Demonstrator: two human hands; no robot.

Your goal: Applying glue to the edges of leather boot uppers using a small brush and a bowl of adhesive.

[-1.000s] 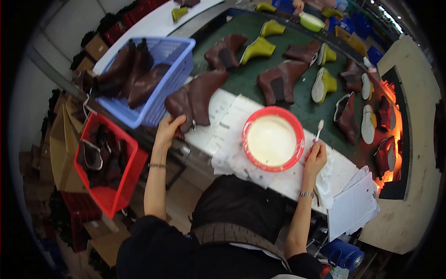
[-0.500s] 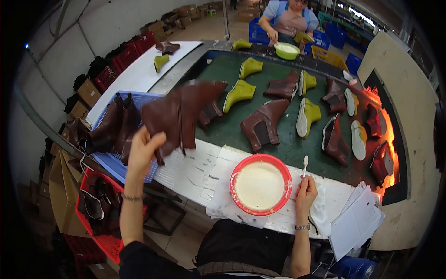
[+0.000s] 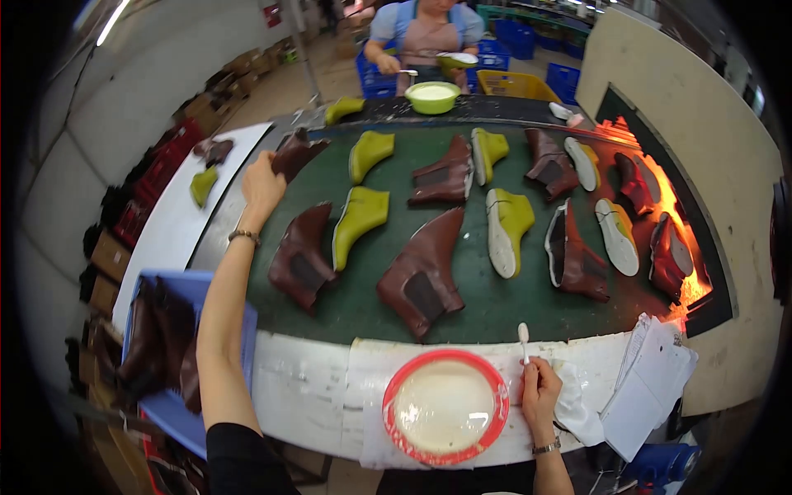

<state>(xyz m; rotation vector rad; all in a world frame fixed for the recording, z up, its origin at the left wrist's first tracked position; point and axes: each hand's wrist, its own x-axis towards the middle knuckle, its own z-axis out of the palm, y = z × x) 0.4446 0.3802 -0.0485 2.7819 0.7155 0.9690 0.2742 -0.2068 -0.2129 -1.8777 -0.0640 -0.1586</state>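
At the far left of the dark green conveyor belt [image 3: 330,326], my left hand [image 3: 264,181] grips a brown ankle boot [image 3: 299,154], its fingers closed round one end. Low at the front, my right hand [image 3: 540,389] holds a small white-tipped brush [image 3: 524,334] upright. Just left of that hand stands a red bowl [image 3: 505,404] of creamy white liquid. Several more brown boots lie on their sides on the belt, one nearer me [image 3: 301,257] and a larger one [image 3: 423,276] in the middle. Yellow-green shoe-shaped pieces [image 3: 361,223] with pale undersides lie among them.
A blue basket [image 3: 247,326] of brown boots stands at left. Glowing orange light fills the machine opening [image 3: 697,285] at right. Papers [image 3: 648,388] and a white cloth [image 3: 577,408] lie near my right hand. Across the belt, a person works beside a green bowl [image 3: 432,99].
My left hand has carried the brown boot away from beside the basket to the belt's far left. The right hand still holds the brush. The whole view has shifted.
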